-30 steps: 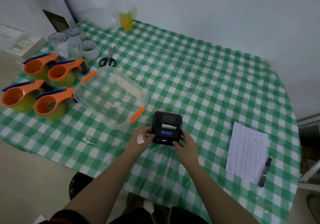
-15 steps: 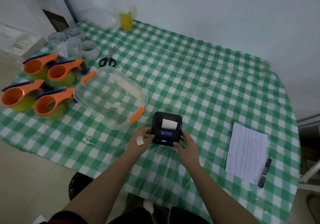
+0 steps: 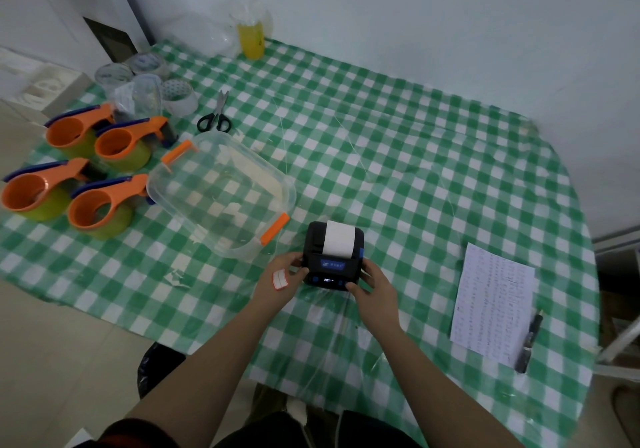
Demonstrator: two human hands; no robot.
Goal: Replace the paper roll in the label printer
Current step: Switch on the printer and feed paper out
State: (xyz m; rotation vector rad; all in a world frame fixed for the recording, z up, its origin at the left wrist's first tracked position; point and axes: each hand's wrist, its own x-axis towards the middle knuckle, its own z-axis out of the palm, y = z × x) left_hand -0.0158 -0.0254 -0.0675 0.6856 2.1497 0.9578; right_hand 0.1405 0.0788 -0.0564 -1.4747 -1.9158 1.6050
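Holding steady: checked green-and-white tablecloth (image 3: 398,142) over the table, biggest thing in view. Clear plastic tub (image 3: 221,191) with orange clips left of centre, touching nothing of the job. Four orange tape dispensers (image 3: 79,173) far left, tape rolls (image 3: 145,76) behind, scissors (image 3: 215,117) near them. Printed sheet (image 3: 491,303) at right, pen (image 3: 529,342) along its edge. Yellow drink cup (image 3: 250,37) at the back wall.

Label printer (image 3: 333,255), black, sits near the front edge between both hands, just beside the tub's near clip. White paper strip (image 3: 337,239) stands out of the top slot, lying back over the lid. Lid looks closed; roll inside not visible.

Left hand (image 3: 282,279): fingers curled round the printer's left side, gripping the casing; small red-edged label (image 3: 280,279) stuck on the back of the hand. Right hand (image 3: 374,290): fingers curled round the right side, thumb at the front corner by the buttons; cannot tell whether pressing one.

Probably at the feed check, task near done. To do well: keep body pinned with left, watch strip for square travel and no skew at the slot edges, confirm lid latched both sides, then tear against the cutter edge sideways, not straight up. Risk: pulling strip by hand drags the roll off line.
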